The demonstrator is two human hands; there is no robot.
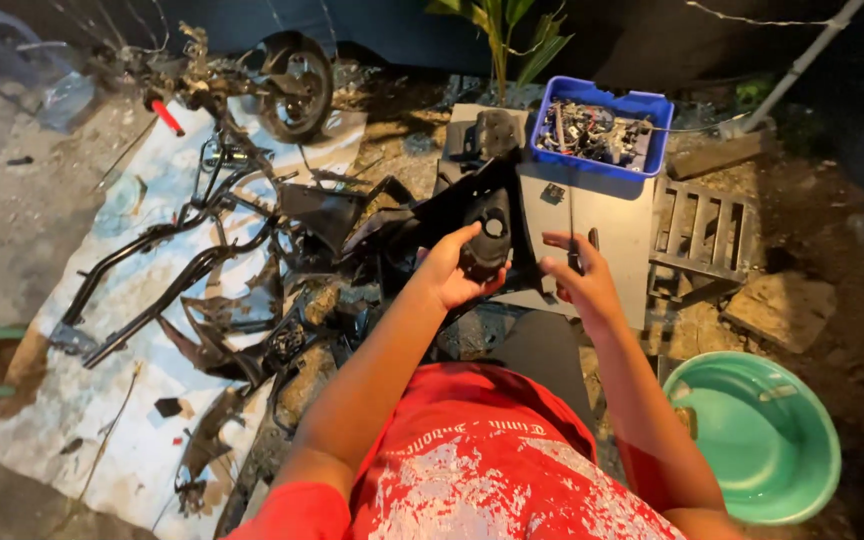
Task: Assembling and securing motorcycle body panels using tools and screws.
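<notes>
My left hand (449, 270) grips a black plastic motorcycle panel (492, 225) from below, thumb up against its rounded part. My right hand (577, 275) is closed around the handle of a thin screwdriver (571, 215) whose shaft points up toward the panel's right side. Both hands hover in front of a grey metal box (602, 225). My red printed shirt fills the bottom of the view.
A blue tray (602, 165) full of several bolts and small parts sits on the grey box. A stripped motorcycle frame (182, 250) with a wheel (297, 85) lies on a pale tarp at left. A green basin (762, 435) sits lower right, a wooden pallet (702, 235) beside the box.
</notes>
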